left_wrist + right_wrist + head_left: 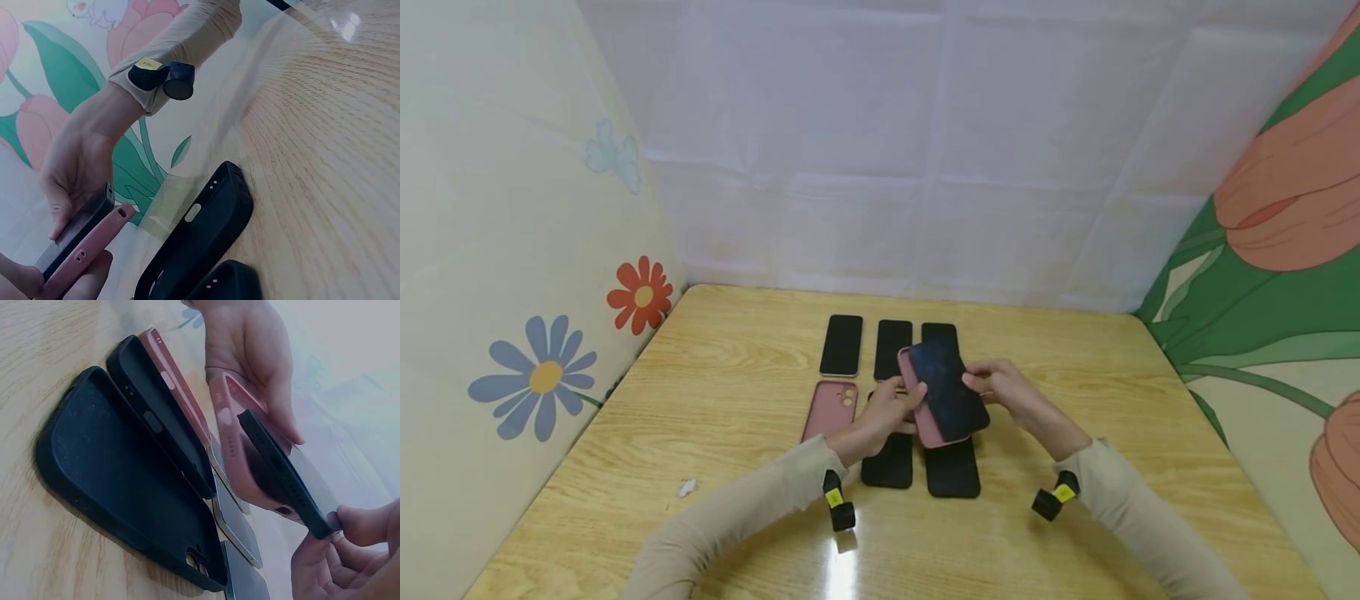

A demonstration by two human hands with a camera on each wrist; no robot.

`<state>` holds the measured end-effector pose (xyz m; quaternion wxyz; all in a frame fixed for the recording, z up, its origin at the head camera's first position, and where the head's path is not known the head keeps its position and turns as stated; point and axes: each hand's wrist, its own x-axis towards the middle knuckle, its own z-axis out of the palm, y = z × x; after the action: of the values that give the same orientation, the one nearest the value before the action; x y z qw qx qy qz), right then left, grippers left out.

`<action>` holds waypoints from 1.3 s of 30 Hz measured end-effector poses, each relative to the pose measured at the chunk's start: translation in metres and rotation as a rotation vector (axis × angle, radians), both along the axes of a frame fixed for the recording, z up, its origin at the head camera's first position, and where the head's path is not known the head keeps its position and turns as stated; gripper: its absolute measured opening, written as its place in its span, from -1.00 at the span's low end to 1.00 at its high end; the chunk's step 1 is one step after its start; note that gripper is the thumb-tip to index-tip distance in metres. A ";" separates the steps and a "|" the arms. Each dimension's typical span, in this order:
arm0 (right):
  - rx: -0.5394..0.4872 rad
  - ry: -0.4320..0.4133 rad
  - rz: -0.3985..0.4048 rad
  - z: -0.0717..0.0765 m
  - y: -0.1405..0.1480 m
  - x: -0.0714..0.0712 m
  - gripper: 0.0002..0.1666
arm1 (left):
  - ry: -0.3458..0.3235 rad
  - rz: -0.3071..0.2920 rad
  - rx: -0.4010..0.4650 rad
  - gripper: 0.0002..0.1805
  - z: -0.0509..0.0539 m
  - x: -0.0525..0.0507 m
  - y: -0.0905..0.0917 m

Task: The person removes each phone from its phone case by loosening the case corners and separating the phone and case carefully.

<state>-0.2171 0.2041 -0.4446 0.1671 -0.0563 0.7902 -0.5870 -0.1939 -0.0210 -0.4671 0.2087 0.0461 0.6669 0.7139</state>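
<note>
My left hand (883, 417) grips a pink phone case (929, 429), thumb on top near its left edge. Lying askew over the case is a dark phone (951, 396), its right edge pinched by my right hand (1011, 387). In the right wrist view the phone (287, 472) sits tilted, partly inside the case (234, 456), with one end raised above the rim. The left wrist view shows phone (78, 228) and case (90, 253) close together at an angle. Below them on the table lie two black cases, the left one (887, 467) and the right one (953, 475).
Another pink case (831, 408) lies to the left, partly behind my left forearm. Three phones make a back row: left (842, 344), middle (891, 346) and right (940, 333). A small white scrap (687, 487) is on the wooden table (737, 333) at left.
</note>
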 end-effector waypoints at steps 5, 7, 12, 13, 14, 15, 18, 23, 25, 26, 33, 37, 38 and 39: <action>-0.020 -0.008 -0.026 0.004 0.005 0.000 -0.43 | 0.003 -0.014 0.001 -0.58 -0.003 0.002 0.001; -0.026 -0.009 -0.036 0.006 0.007 0.000 -0.43 | 0.005 -0.022 0.004 -0.58 -0.004 0.002 0.001; -0.023 -0.019 -0.071 0.013 0.011 -0.002 -0.43 | 0.001 -0.043 -0.004 -0.57 -0.007 0.003 0.004; -0.023 -0.024 -0.081 0.014 0.011 -0.003 -0.42 | 0.002 -0.047 -0.008 -0.57 -0.007 0.003 0.005; -0.026 -0.030 -0.090 0.015 0.011 -0.004 -0.42 | 0.005 -0.053 -0.010 -0.57 -0.007 0.003 0.006; -0.030 -0.037 -0.102 0.016 0.011 -0.004 -0.42 | 0.007 -0.058 -0.012 -0.57 -0.007 0.004 0.007; -0.044 -0.046 -0.116 0.017 0.012 -0.005 -0.41 | 0.013 -0.074 -0.013 -0.59 -0.008 0.004 0.008; -0.108 -0.066 -0.151 0.017 0.015 -0.007 -0.41 | 0.018 -0.100 -0.021 -0.60 -0.009 0.007 0.012; -0.131 -0.071 -0.163 0.017 0.017 -0.007 -0.40 | 0.013 -0.110 -0.031 -0.61 -0.009 0.008 0.014; -0.138 -0.075 -0.171 0.017 0.018 -0.007 -0.39 | 0.007 -0.115 -0.035 -0.61 -0.010 0.008 0.014; -0.155 -0.095 -0.213 0.015 0.026 -0.011 -0.38 | -0.009 -0.153 -0.051 -0.67 -0.015 0.012 0.020; -0.210 -0.095 -0.223 0.012 0.028 -0.013 -0.39 | -0.016 -0.171 -0.041 -0.68 -0.016 0.014 0.025; -0.223 -0.090 -0.222 0.011 0.029 -0.013 -0.39 | -0.016 -0.174 -0.040 -0.68 -0.016 0.015 0.027; -0.241 -0.088 -0.226 0.010 0.029 -0.014 -0.40 | -0.016 -0.176 -0.039 -0.69 -0.016 0.016 0.028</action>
<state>-0.2313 0.2334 -0.4345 0.1266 0.0389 0.7073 -0.6944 -0.1780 0.0070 -0.4829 0.2766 0.0949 0.6725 0.6799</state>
